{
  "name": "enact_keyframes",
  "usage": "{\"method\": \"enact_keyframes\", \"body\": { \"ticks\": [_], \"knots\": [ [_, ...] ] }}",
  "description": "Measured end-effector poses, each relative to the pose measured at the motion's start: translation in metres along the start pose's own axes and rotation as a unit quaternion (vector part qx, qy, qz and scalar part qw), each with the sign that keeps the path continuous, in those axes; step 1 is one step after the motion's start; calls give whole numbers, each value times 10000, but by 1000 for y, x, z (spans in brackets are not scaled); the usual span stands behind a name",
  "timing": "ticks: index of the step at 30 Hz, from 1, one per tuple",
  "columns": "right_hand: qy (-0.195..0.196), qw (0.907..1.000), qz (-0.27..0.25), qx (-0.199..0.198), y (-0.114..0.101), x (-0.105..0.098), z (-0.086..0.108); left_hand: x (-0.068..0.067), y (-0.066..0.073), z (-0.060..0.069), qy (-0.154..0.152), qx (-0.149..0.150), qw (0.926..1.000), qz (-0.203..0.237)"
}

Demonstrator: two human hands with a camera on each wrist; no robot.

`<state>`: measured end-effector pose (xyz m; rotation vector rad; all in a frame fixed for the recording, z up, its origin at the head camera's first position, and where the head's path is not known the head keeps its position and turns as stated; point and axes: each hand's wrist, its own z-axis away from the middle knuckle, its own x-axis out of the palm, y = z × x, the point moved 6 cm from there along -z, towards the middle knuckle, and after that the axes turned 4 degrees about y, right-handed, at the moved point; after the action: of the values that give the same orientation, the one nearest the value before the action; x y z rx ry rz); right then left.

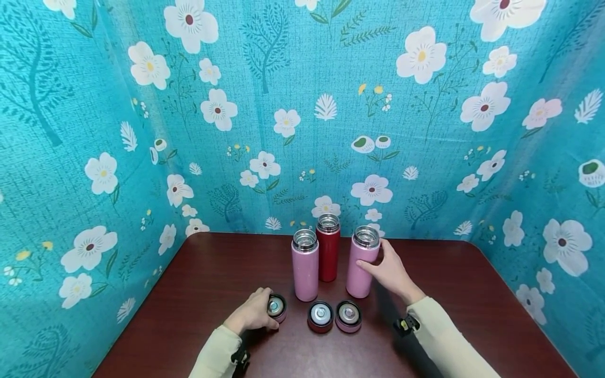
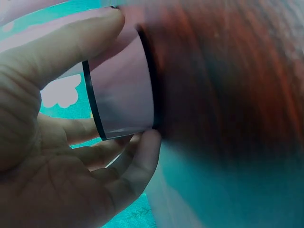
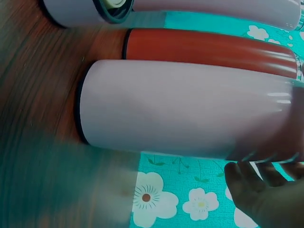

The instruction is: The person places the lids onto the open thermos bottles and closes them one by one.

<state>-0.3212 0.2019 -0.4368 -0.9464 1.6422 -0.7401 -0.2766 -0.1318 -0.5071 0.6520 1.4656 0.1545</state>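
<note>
Hand, left (image 1: 252, 312): pinches pink lid (image 1: 278, 307) | hand, right (image 1: 392, 270): curled round upright, uncapped pink bottle (image 1: 357, 278)

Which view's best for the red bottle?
Head: the red bottle stands uncapped, nearly whole. Right wrist shows its body larger, but partly behind the nearest pink bottle, top end cropped. Left wrist doesn't show it.

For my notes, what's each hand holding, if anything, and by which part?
Left hand: pink lid, by its sides. Right hand: rightmost pink bottle, by its upper body.
</note>
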Motion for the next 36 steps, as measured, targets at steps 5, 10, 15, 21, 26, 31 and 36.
{"method": "enact_keyframes", "body": {
  "ticks": [5,10,15,21,26,31,36],
  "knots": [
    [1,9999,-107,60,0,5,-2,1,0,-2,20,-37,10000,-40],
    [41,9998,-110,165,4,7,-4,2,-1,-1,58,-36,10000,-50],
    [49,9998,-85,154,3,7,-5,2,0,-1,131,63,9999,-88],
    [89,9998,26,159,2,6,-5,3,-3,0,166,116,9997,-98],
    [90,9997,129,187,1,4,-1,4,-5,0,175,146,9997,-29],
    [141,9996,202,110,3,0,2,1,-4,2,277,194,9994,76],
    [296,9991,289,-84,2,-8,7,-2,-3,4,390,189,9990,147]
  ]
}}
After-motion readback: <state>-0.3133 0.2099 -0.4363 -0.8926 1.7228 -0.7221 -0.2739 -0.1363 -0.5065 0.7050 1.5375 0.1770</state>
